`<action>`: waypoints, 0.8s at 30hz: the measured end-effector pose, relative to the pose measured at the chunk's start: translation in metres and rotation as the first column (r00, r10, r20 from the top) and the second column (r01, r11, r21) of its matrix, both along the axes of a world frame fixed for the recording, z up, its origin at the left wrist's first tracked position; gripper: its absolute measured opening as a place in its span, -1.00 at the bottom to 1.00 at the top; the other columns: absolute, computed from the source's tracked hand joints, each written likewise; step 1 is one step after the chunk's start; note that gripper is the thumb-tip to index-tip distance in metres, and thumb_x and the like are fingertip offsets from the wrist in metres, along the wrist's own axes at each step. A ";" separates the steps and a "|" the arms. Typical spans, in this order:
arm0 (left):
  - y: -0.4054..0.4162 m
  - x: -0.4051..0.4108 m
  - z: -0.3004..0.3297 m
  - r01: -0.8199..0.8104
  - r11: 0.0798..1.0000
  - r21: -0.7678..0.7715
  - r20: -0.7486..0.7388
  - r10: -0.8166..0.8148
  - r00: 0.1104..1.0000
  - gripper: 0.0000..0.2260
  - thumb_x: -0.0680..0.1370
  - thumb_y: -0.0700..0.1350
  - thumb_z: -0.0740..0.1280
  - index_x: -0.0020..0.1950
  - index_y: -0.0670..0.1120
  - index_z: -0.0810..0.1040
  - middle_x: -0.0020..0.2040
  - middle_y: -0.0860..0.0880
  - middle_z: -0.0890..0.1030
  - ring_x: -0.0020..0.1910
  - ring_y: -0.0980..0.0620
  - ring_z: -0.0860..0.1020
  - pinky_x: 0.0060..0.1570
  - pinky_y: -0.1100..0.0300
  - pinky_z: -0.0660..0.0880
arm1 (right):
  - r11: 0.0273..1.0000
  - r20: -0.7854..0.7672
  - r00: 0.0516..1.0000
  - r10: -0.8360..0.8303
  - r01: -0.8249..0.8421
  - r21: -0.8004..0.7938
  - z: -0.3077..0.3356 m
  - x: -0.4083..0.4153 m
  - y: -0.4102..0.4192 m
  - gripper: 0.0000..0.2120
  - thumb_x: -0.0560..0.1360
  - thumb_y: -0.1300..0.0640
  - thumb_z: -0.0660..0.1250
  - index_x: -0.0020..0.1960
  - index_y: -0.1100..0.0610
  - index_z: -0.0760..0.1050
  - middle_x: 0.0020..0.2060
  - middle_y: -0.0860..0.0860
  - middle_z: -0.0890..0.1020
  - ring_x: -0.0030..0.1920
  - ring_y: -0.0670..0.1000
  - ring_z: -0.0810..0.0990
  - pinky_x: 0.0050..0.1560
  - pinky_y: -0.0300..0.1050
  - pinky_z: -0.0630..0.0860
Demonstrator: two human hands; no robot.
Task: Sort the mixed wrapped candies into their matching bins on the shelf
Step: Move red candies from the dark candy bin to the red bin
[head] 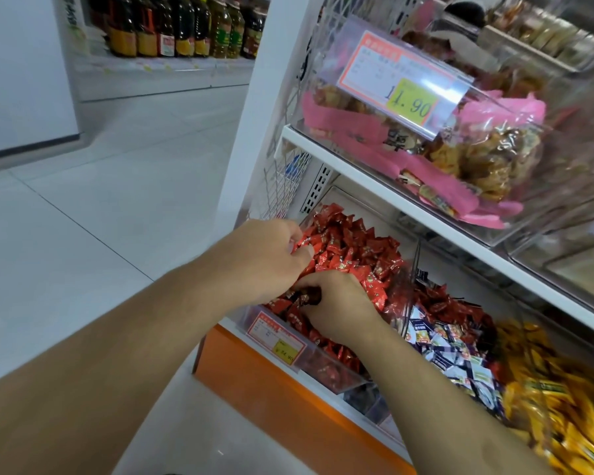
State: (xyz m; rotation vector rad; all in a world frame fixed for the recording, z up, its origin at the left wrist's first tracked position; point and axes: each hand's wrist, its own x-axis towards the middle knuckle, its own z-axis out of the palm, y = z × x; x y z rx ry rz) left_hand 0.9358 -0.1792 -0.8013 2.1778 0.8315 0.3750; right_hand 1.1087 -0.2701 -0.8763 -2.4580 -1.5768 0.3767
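red candies (350, 248), yellow candies (563, 399), pink packets (357, 128), orange shelf base (275, 399).

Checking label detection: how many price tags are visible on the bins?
2: upper price tag on the pink-snack bin; lower price tag on the red-candy bin, below both hands. Others may be hidden.

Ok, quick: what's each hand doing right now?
Left hand: closed, pinching red wrapped candies in the red bin.
Right hand: closed, gripping a dark brown wrapped candy.

upper bin price tag (402, 84) | yellow sticker (413, 102) reads "1.90", perhaps "11.90"; other print blurred
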 end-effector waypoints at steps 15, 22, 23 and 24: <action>-0.001 0.001 -0.003 -0.017 1.000 -0.009 0.031 0.018 0.999 -0.66 0.68 0.13 0.24 0.43 0.09 0.50 -0.39 0.18 0.42 -0.48 0.21 0.47 -0.37 0.29 0.32 | 0.991 0.026 0.993 -0.111 0.109 0.073 -0.011 -0.010 0.007 -0.65 0.42 0.09 0.36 0.07 -0.34 0.63 -0.12 -0.19 0.69 -0.12 -0.06 0.66 -0.14 0.00 0.69; 0.000 0.000 -0.002 -0.019 1.000 -0.005 0.034 0.019 0.999 -0.66 0.68 0.14 0.24 0.42 0.06 0.51 -0.43 0.10 0.51 -0.52 0.27 0.53 -0.38 0.27 0.37 | 0.972 -0.060 0.980 -0.188 0.195 0.134 -0.011 -0.008 0.007 -0.73 0.42 0.20 0.45 -0.28 -0.19 0.67 -0.26 -0.19 0.68 -0.24 -0.10 0.66 -0.19 -0.04 0.69; 0.000 0.000 -0.002 -0.021 1.000 -0.004 0.034 0.021 0.999 -0.66 0.68 0.13 0.24 0.42 0.06 0.51 -0.43 0.08 0.52 -0.53 0.25 0.53 -0.39 0.27 0.37 | 0.970 -0.065 0.979 -0.191 0.199 0.138 -0.009 -0.008 0.006 -0.74 0.42 0.21 0.47 -0.27 -0.16 0.68 -0.28 -0.19 0.68 -0.25 -0.11 0.65 -0.20 -0.05 0.69; 0.000 0.000 -0.002 -0.021 1.000 -0.002 0.032 0.021 0.999 -0.66 0.68 0.14 0.24 0.42 0.07 0.51 -0.43 0.08 0.53 -0.54 0.23 0.53 -0.40 0.27 0.38 | 0.969 -0.075 0.978 -0.196 0.205 0.141 -0.007 -0.009 0.005 -0.76 0.43 0.21 0.49 -0.27 -0.14 0.69 -0.29 -0.19 0.68 -0.26 -0.13 0.65 -0.22 -0.06 0.68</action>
